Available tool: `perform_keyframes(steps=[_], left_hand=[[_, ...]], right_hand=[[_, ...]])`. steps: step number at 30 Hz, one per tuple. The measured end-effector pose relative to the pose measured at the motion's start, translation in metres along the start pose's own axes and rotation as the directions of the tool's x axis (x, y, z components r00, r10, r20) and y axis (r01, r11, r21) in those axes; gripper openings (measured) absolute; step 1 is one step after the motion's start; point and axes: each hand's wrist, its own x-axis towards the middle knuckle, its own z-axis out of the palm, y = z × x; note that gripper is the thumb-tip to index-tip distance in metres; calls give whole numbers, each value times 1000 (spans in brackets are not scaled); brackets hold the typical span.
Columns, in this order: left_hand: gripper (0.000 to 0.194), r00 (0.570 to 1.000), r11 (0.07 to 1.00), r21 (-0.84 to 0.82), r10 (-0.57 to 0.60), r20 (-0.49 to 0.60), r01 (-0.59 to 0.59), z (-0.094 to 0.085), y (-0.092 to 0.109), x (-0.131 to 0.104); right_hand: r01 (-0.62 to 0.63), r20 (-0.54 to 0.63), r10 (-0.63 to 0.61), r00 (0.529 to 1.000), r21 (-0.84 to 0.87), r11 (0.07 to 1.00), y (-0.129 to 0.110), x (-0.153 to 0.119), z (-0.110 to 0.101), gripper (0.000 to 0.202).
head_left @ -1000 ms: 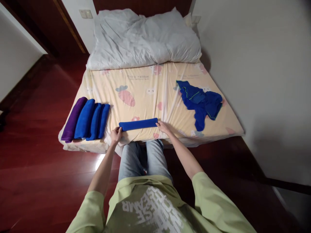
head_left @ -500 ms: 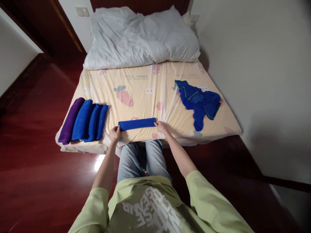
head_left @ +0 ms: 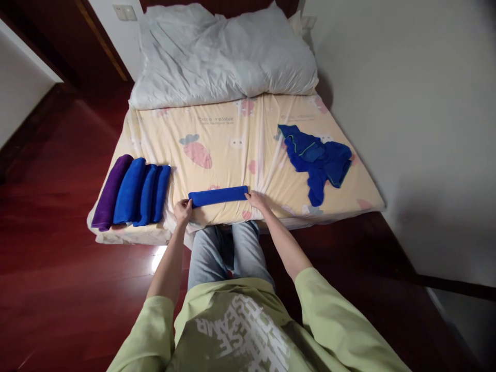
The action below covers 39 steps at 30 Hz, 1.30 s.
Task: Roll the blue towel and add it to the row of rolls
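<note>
A blue towel (head_left: 218, 197), folded into a narrow flat strip, lies across the bed near its front edge. My left hand (head_left: 183, 210) pinches its left end, and my right hand (head_left: 254, 199) grips the right end. To the left, a rolled purple towel (head_left: 113, 192) lies side by side with several rolled or folded blue towels (head_left: 132, 191). Off to the right is a crumpled heap of blue cloth (head_left: 320, 157) with thin green edging.
The bed (head_left: 225, 150) has a yellow sheet printed with carrots and rabbits. A bulky grey-white quilt (head_left: 228, 57) lies across its head end. A white wall (head_left: 418, 129) stands along the right side, and dark red floor (head_left: 50, 232) surrounds the left.
Both hands keep their hold on the ends of the folded blue towel, which has barely moved. The whole view has shifted slightly.
</note>
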Motion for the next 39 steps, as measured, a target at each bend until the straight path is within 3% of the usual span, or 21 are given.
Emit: perform_keyframes(steps=[3,8,14,19,24,27,30,33,36,39], left_hand=[[36,999,999,-32,-18,-43,16,1,0,-1],[29,995,998,62,-9,-96,15,2,4,-4],[20,995,994,103,-35,-94,45,3,13,-6],[18,999,1000,-5,-17,-44,17,-2,11,-6],[23,998,970,-236,56,-6,-56,-14,-5,-23],[26,988,967,-211,151,13,-145,-24,-15,-37],[26,938,936,-70,343,-42,-345,-33,-20,-46],[25,845,843,75,535,-8,-533,-38,-18,-46],[27,761,740,184,642,93,-647,-36,-8,-39],[32,709,649,297,681,183,-700,-30,0,-30]], right_hand=[[-34,7,34,999,29,999,1,1,1,49],[-82,4,82,997,60,995,0,2,1,52],[-95,-2,96,995,70,993,-3,1,0,49],[-115,-24,121,992,182,977,2,-1,0,42],[63,-124,-6,992,463,884,13,-24,6,26],[186,-250,-72,966,468,864,17,-42,12,20],[292,-410,-146,900,321,901,15,-55,11,13],[406,-513,-299,805,108,907,5,-60,2,10],[474,-483,-437,758,-51,879,-10,-58,-9,19],[504,-384,-537,752,-192,842,-22,-53,-13,27]])
